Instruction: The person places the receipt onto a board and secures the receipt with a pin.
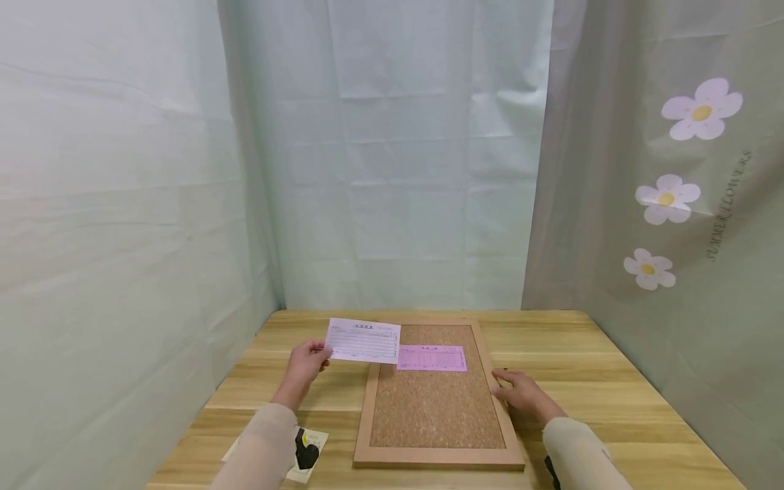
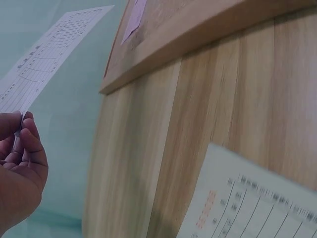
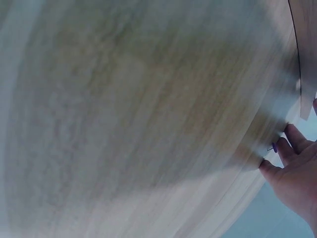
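Observation:
My left hand (image 1: 306, 364) pinches one edge of a pale printed form slip (image 1: 363, 340), raised over the far left corner of a framed cork board (image 1: 437, 415). In the left wrist view, thumb and fingers close on the slip's corner. A pink printed form slip (image 1: 431, 358) lies on the cork in the upper half. Beside the board's right frame, my right hand (image 1: 523, 393) is low at the tabletop, fingers spread and slightly bent. A small purple push pin (image 3: 274, 147) is by its fingertips; no finger clearly grips it.
The board lies on a wood-grain table (image 1: 588, 388). Another printed paper (image 2: 247, 198) is on the table at the near left, partly hidden by the left forearm in the head view. Pale curtains (image 1: 404, 170) hang around the table's sides and back.

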Demonstrator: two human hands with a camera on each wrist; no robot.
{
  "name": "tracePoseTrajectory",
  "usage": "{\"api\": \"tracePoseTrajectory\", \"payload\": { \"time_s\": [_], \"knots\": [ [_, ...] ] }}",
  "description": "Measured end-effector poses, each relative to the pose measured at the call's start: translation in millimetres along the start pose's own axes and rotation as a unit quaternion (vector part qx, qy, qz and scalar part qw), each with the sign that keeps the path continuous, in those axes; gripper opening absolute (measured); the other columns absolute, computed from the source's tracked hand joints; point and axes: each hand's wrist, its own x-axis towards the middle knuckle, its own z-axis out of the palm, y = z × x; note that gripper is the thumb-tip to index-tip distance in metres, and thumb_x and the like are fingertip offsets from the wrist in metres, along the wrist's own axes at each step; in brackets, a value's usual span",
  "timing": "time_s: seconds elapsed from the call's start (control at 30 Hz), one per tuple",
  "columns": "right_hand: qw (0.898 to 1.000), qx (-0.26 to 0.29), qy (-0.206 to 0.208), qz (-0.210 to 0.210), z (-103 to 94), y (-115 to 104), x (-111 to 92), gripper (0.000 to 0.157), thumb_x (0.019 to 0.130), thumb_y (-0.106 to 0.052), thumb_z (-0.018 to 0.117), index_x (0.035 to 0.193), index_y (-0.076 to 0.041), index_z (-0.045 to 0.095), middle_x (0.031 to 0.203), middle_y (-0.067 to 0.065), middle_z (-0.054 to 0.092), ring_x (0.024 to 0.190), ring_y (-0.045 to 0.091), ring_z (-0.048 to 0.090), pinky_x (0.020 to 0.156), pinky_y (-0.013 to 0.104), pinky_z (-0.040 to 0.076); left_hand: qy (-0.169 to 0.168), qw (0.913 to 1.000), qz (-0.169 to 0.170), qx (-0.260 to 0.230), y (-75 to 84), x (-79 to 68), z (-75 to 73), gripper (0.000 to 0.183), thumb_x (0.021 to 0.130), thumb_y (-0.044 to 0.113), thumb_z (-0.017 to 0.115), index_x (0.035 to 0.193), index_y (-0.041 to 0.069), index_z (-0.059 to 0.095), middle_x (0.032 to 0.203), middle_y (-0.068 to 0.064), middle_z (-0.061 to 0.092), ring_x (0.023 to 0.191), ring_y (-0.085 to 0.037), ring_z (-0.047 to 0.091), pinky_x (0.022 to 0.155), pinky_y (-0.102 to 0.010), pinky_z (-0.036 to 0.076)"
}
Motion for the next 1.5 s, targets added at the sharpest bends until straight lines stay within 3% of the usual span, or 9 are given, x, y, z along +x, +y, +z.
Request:
{"api": "tracePoseTrajectory", "payload": {
  "time_s": [0.2, 0.47, 0.87, 1.07, 1.27, 1.5],
  "knots": [
    [1.0, -0.005, 0.004, -0.016, -1.1, -1, -1, 0.047, 0.095, -0.014, 0.064, 0.135, 0.009, 0.054, 0.131, 0.036, 0.053, 0.125, 0.054, 0.046, 0.101, 0.064, 0.036, -0.005, 0.9999, -0.004, -0.008, 0.0, -3.4, 13.6, 0.013, 0.098, 0.0, 0.058, 0.104, -0.01, 0.06, 0.084, -0.011, 0.062, 0.07, -0.016, 0.057, 0.065, -0.03, 0.049],
    [1.0, -0.01, 0.007, 0.016, -3.4, -10, -1, 0.045, 0.095, -0.015, 0.067, 0.134, 0.005, 0.057, 0.131, 0.032, 0.057, 0.124, 0.048, 0.05, 0.102, 0.061, 0.038, -0.01, 0.9997, 0.002, -0.021, 0.6, -6.8, 29.0, 0.01, 0.095, -0.002, 0.06, 0.101, -0.01, 0.06, 0.081, -0.009, 0.062, 0.067, -0.015, 0.057, 0.062, -0.027, 0.048],
    [0.999, -0.028, 0.011, 0.036, -4.1, -16, 3, 0.047, 0.095, -0.015, 0.066, 0.135, 0.006, 0.056, 0.133, 0.03, 0.056, 0.123, 0.047, 0.052, 0.1, 0.06, 0.039, -0.02, 0.9993, -0.009, -0.029, -2.0, -15.3, 52.1, 0.011, 0.095, -0.003, 0.06, 0.103, -0.011, 0.061, 0.082, -0.011, 0.063, 0.068, -0.015, 0.057, 0.069, -0.037, 0.052],
    [0.999, -0.023, 0.02, 0.023, -7.0, -21, 2, 0.049, 0.097, -0.016, 0.064, 0.138, 0.007, 0.052, 0.131, 0.027, 0.059, 0.122, 0.049, 0.052, 0.099, 0.061, 0.041, -0.025, 0.9988, -0.008, -0.042, -1.0, -19.5, 64.3, 0.012, 0.094, -0.004, 0.061, 0.103, -0.012, 0.061, 0.081, -0.009, 0.063, 0.066, -0.015, 0.057, 0.066, -0.035, 0.052],
    [0.999, -0.024, 0.036, 0.014, -5.5, -22, 2, 0.047, 0.099, -0.018, 0.062, 0.139, 0.004, 0.053, 0.136, 0.033, 0.051, 0.119, 0.049, 0.054, 0.098, 0.06, 0.042, -0.032, 0.9981, -0.007, -0.052, -1.7, -23.8, 77.5, 0.009, 0.093, -0.005, 0.062, 0.099, -0.011, 0.061, 0.076, -0.006, 0.061, 0.065, -0.015, 0.056, 0.06, -0.027, 0.048],
    [0.998, -0.021, 0.054, -0.006, -2.5, -27, 3, 0.046, 0.099, -0.019, 0.061, 0.139, 0.003, 0.054, 0.138, 0.033, 0.049, 0.12, 0.049, 0.053, 0.099, 0.061, 0.041, -0.047, 0.9974, -0.005, -0.055, 0.6, -31.5, 89.6, 0.012, 0.093, -0.004, 0.062, 0.101, -0.012, 0.061, 0.078, -0.008, 0.062, 0.066, -0.017, 0.058, 0.061, -0.029, 0.05]
  ]
}}
